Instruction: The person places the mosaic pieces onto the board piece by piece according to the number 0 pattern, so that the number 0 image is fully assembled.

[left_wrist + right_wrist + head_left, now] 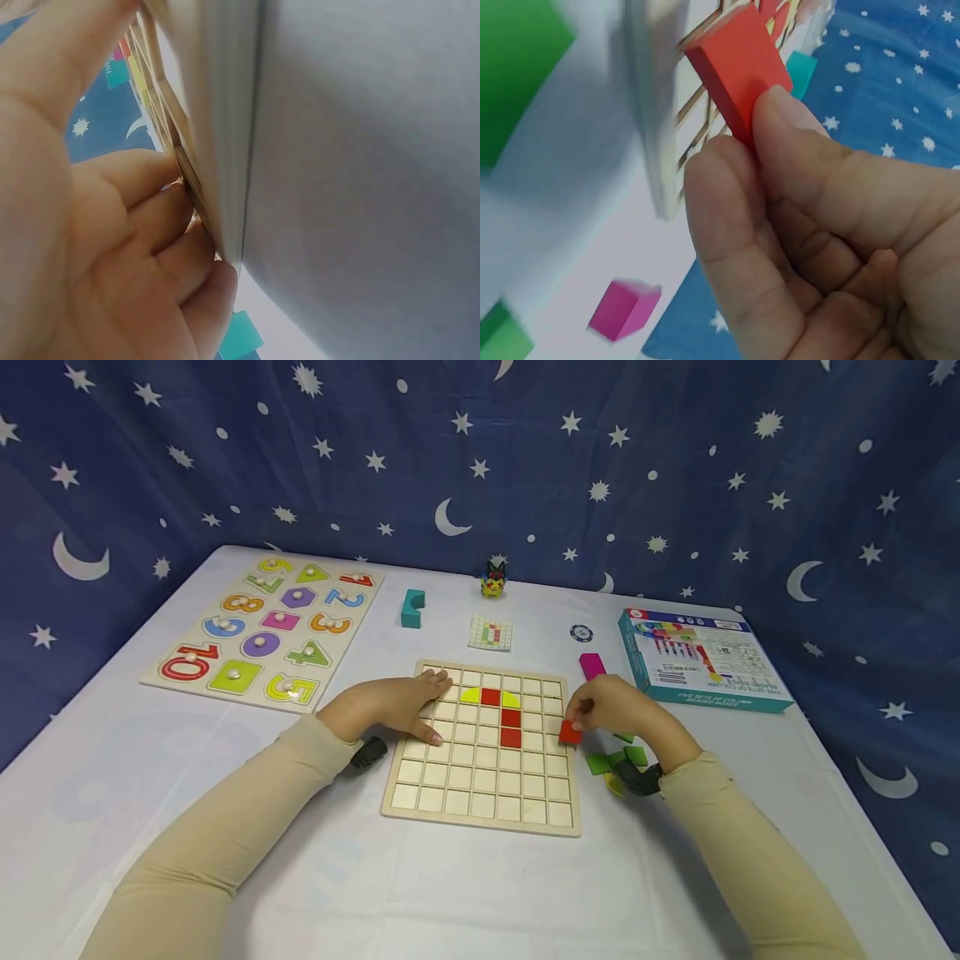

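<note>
Fingers (438,680) of the left hand (393,704) lie spread on the left edge of the grid board (484,758). The right hand (615,703) pinches a red tile (569,734) at the board's right edge; whether tile and board touch, I cannot tell. Set on the board are three red squares (511,718) and two yellow pieces (470,696). Right of it lie green tiles (597,764) and a magenta block (592,666). Behind it are a pattern card (491,633), teal block (410,611), figurine (492,582) and round token (581,633); to its left, a number puzzle (330,652); to its right, past the magenta block, a box (705,660).
</note>
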A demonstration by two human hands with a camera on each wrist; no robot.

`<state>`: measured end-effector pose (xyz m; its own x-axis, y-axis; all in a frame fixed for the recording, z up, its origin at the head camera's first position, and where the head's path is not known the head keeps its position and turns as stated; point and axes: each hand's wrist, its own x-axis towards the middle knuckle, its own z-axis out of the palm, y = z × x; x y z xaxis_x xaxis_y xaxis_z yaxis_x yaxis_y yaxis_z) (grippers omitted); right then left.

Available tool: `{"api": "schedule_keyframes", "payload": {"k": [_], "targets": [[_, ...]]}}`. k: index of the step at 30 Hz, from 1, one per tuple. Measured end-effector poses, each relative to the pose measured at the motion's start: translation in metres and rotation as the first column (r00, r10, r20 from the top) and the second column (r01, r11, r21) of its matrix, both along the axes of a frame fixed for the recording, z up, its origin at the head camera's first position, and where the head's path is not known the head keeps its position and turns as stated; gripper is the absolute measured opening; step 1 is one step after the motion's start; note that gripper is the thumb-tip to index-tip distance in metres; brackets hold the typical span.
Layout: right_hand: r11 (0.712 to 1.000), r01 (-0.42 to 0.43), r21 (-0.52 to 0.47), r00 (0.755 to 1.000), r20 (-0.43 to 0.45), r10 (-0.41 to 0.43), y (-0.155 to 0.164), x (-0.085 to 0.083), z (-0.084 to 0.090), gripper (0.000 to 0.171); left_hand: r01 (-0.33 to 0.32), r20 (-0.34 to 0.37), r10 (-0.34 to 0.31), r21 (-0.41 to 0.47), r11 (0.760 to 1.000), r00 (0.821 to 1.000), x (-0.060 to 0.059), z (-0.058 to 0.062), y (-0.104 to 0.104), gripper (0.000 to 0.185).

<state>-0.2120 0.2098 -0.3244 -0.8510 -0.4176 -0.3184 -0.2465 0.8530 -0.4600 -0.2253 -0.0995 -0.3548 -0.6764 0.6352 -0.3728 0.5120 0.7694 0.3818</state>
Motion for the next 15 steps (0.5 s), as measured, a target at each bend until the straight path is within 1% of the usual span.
{"api": "schedule_keyframes", "payload": {"k": [4,7,10,15], "targets": [[1.0,-0.004,-0.024,1.0,-0.003,0.004,-0.014,-0.002,-0.002,0.006,-0.005,0.004,0.005,-0.009,1.0,1.0,0.0,0.0,0.0,0.097],[0.999,-0.022,-0.033,1.0,-0.004,0.022,-0.025,-0.002,-0.004,0.005,-0.01,0.008,0.01,-0.015,1.0,1.0,-0.001,-0.001,0.0,0.098],[0.998,-0.046,-0.038,0.999,0.005,0.046,-0.035,-0.002,-0.006,0.004,-0.015,0.011,0.015,-0.015,1.0,1.0,-0.002,-0.002,0.001,0.098],[0.996,-0.065,-0.062,0.997,0.045,0.067,-0.049,0.0,-0.007,0.005,-0.021,0.018,0.022,-0.013,1.0,1.0,-0.001,-0.001,0.001,0.097]]}}
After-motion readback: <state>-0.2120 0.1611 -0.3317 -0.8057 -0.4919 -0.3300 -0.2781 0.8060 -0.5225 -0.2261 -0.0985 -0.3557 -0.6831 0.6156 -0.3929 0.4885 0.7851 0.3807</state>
